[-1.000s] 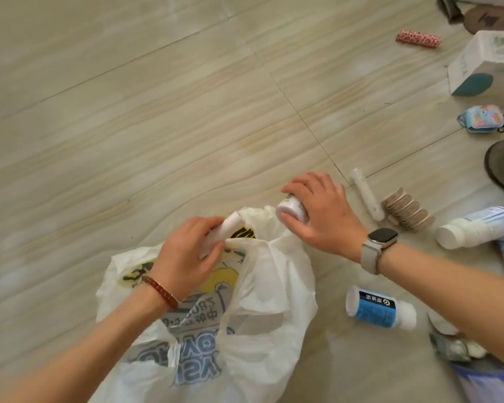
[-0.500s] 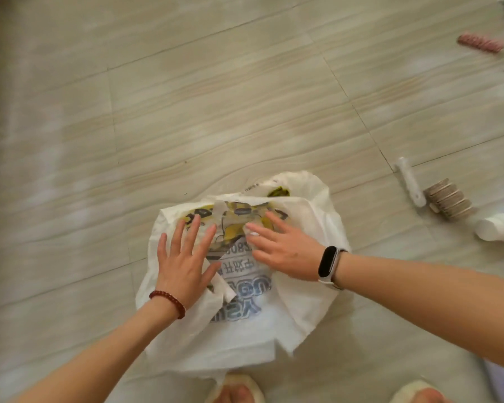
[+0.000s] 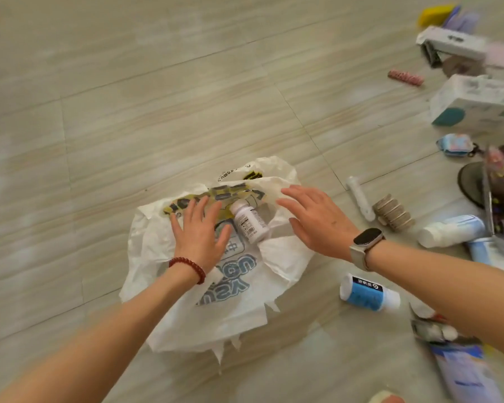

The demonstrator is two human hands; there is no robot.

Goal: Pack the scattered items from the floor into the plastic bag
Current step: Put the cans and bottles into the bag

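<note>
Nearest the camera, both forearms reached forward over the tiled floor [image 3: 128, 126]. The white plastic bag [image 3: 186, 321] lay flat on the floor between them, its printed side up. The left hand [image 3: 200, 234], with a red bead bracelet [image 3: 188, 267] at the wrist, rested palm down on the bag, fingers [image 3: 186, 212] straight and spread, holding nothing. Just beside its thumb, a white pill bottle [image 3: 249, 223] lay on its side in the bag's mouth. The right hand [image 3: 317, 221], wearing a smartwatch [image 3: 367, 238], was over the bag's right edge with its fingers extended and empty.

To the right on the floor lay a blue-labelled bottle [image 3: 367, 295], then a larger white bottle [image 3: 451, 231], a stack of round discs [image 3: 393, 212] and a slim white tube [image 3: 360, 197] beside them. Farther off sat a white carton [image 3: 477, 103], a small pink item [image 3: 406, 77] and a long white box [image 3: 451, 43].
</note>
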